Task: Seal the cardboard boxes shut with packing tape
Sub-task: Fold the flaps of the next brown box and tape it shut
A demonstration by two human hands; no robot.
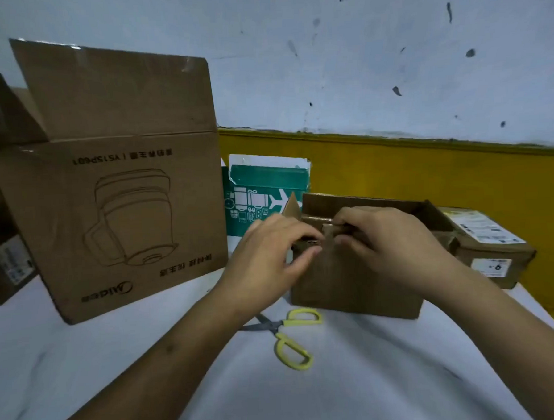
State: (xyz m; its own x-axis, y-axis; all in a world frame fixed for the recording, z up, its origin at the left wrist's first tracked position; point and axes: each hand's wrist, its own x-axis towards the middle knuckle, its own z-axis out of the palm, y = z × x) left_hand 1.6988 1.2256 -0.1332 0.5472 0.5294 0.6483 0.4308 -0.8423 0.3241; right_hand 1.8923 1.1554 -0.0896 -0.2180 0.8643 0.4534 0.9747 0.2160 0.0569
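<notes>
- While both hands work at the small box (353,289), which sits on the counter (117,372) right of centre, the head view shows its top not yet closed and no tape in sight.
- The left grip (271,258) is curled, thumb and fingertips pinching the near flap (330,236). The right grip (390,245) is curled over the same edge just beside it. Both are blurred, so exact contact is uncertain.
- That flap looks notched between the hands, and pulling them apart would likely tear it further.
- Fetching tape frees one hand, so the flap may spring up and the seam gape.
- Pressing down on a light box could slide it onto the scissors (280,331) lying just before its near corner.
- A swinging left elbow could knock the big box (115,218), whose own flap stands upright.
</notes>
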